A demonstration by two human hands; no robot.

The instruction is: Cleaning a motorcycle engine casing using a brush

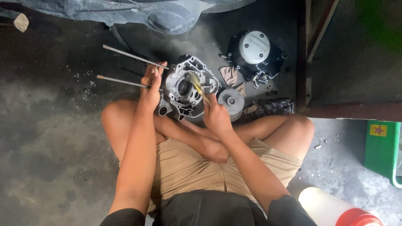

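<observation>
Left hand, frame centre: fingers clasping engine crankcase by its stud bolts. Right hand: fingers closed around brush, bristles inside the casing.

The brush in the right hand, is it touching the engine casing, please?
Touching: the head view shows the brush bristles, held by the right hand, lying inside the engine casing.

I see soft, even daylight with faint shadows; the concrete floor looks dim at top, its edges slightly smeared, with mild glare on the round engine cover.
</observation>
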